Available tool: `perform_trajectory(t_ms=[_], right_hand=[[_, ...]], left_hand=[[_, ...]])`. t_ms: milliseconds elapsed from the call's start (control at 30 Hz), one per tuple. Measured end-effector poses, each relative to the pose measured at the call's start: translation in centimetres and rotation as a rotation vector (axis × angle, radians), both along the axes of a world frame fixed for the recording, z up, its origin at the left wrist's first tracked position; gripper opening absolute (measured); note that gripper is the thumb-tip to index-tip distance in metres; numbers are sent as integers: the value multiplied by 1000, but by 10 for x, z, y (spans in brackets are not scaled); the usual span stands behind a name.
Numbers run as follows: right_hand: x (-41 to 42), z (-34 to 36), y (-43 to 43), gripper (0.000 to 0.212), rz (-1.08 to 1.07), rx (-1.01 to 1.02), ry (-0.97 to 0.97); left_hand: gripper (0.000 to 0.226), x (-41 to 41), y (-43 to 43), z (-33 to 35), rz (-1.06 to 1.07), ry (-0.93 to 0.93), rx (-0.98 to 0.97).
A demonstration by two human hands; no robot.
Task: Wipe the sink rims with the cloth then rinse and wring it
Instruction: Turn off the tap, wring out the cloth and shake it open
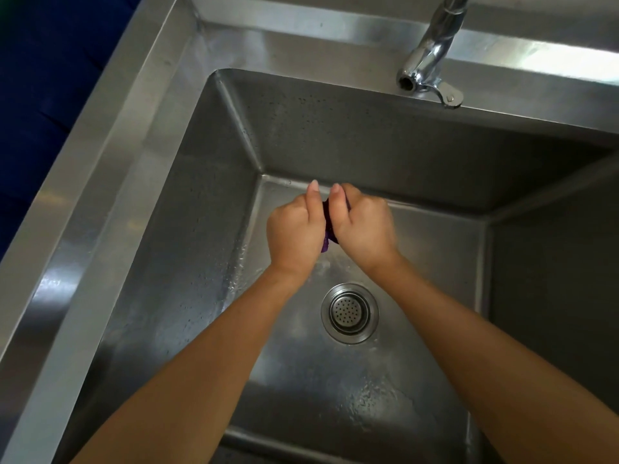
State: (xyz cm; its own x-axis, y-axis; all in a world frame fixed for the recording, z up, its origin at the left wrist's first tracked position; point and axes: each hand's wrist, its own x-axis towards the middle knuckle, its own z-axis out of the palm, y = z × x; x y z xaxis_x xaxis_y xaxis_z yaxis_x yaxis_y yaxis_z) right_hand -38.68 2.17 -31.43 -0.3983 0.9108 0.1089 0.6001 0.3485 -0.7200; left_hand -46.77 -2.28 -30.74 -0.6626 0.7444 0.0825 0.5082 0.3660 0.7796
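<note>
A purple cloth (pixel 328 229) is bunched up between both hands over the middle of the steel sink basin. My left hand (pixel 293 231) grips its left side and my right hand (pixel 363 226) grips its right side, fists close together, thumbs pointing away from me. Only a narrow strip of the cloth shows between the hands. The sink rim (pixel 110 169) runs along the left and across the back.
A chrome faucet (pixel 427 58) hangs over the back rim with its spout above the basin; no water runs from it. A round drain strainer (pixel 349 313) lies in the wet basin floor below my wrists. Droplets cover the sink walls.
</note>
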Motion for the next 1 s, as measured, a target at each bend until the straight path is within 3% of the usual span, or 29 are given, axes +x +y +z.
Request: perform_trajectory(t_ms=[233,333,400,500,567,633,733,800,900,1000], right_hand=[[-12,4,-8,43,-226,-424,226],[-15,-4,-11,37,-288,-658,317],[-13,-3,-7,34,-235,-773,224],[-8,3,8,38,-153,-807,177],[-4,9,14,38,-55,-745,235],[1,10,16,45,148,-482,233],[4,16,20,49,402,-7,-80],[3,24,26,53,402,154,-216],[-4,29,30,50,445,194,-98],[-9,29,26,46,380,286,-79]], left_hand=[[66,-8,-1,-1,-76,-16,11],[58,-15,1,-3,-166,-7,-81],[52,-21,2,-9,-153,-126,-181],[24,-26,-2,-13,-113,-497,-231],[19,-32,-1,-9,-59,-690,-223],[19,-40,4,-1,6,-897,-201],[33,-47,9,11,18,-1102,-233],[38,-43,9,15,-8,-1090,-276],[42,-31,6,18,-2,-1020,-287],[45,-20,9,22,148,-938,-202]])
